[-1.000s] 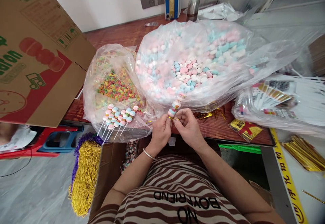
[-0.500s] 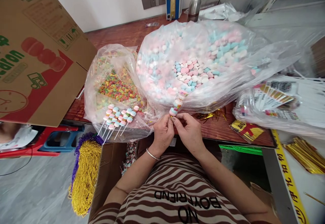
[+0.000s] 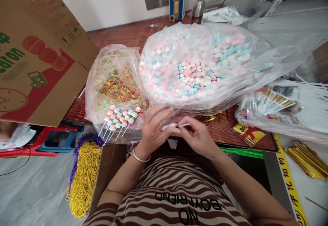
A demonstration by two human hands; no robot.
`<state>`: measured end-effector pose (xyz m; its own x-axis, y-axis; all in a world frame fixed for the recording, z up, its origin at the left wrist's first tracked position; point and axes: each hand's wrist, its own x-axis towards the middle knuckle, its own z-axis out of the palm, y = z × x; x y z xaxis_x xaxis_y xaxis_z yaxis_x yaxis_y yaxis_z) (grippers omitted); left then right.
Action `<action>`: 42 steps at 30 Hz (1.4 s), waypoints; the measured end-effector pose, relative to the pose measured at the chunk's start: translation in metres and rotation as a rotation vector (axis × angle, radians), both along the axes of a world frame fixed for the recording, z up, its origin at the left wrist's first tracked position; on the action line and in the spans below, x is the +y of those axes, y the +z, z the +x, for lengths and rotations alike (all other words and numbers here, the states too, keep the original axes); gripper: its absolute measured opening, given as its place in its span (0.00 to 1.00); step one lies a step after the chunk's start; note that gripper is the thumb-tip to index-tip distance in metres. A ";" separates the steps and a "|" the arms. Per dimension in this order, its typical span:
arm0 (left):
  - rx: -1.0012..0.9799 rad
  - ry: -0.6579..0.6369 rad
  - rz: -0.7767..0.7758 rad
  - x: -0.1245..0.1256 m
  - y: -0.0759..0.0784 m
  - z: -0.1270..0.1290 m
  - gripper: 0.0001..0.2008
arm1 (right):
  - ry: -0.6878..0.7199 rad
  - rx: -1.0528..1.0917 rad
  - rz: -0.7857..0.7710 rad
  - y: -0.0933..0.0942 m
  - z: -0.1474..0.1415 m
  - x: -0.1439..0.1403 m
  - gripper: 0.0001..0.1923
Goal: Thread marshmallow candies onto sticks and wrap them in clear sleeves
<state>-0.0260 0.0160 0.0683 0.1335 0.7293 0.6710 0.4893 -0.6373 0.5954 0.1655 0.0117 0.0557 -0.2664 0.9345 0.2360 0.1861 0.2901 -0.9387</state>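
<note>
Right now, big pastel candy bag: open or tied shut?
Open. The big candy bag has its mouth spread wide, and bare pink, blue and white candies show uncovered through the gap.

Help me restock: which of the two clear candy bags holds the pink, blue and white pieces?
The larger bag, on the right of the table, beyond both hands. The smaller bag beside it holds multicoloured rings.

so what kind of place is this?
Probably a small candy-packing bench, hand work. Big clear bag of pink, blue and white candies, a smaller bag of coloured rings, finished candy skewers, gold twist ties, and a printed carton on a wooden table.
</note>
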 end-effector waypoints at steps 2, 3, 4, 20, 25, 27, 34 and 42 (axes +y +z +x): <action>-0.049 -0.066 -0.165 -0.012 0.005 0.005 0.11 | -0.211 -0.047 0.200 0.013 0.007 0.001 0.05; -0.061 -0.162 -0.332 -0.017 0.005 0.008 0.16 | -0.246 -0.069 0.307 0.018 0.010 0.001 0.04; -0.081 -0.262 -0.522 -0.019 0.004 0.011 0.21 | -0.204 -0.096 0.409 0.022 0.011 -0.001 0.05; 0.354 -0.192 -0.277 0.006 -0.015 -0.013 0.56 | 0.173 -0.145 0.419 0.002 0.000 -0.012 0.07; 0.087 0.007 -0.302 0.007 -0.018 -0.006 0.52 | 0.278 -0.133 0.343 -0.005 -0.010 -0.020 0.08; -0.071 -0.002 -0.377 0.003 -0.018 -0.001 0.55 | 0.235 -0.151 0.293 -0.012 -0.013 -0.018 0.07; 0.069 -0.266 -0.517 -0.007 -0.036 -0.004 0.65 | 0.060 -0.090 0.254 -0.008 -0.011 -0.006 0.05; -0.197 0.027 -0.457 -0.011 -0.032 -0.029 0.50 | 0.397 0.002 -0.117 -0.014 -0.045 -0.022 0.08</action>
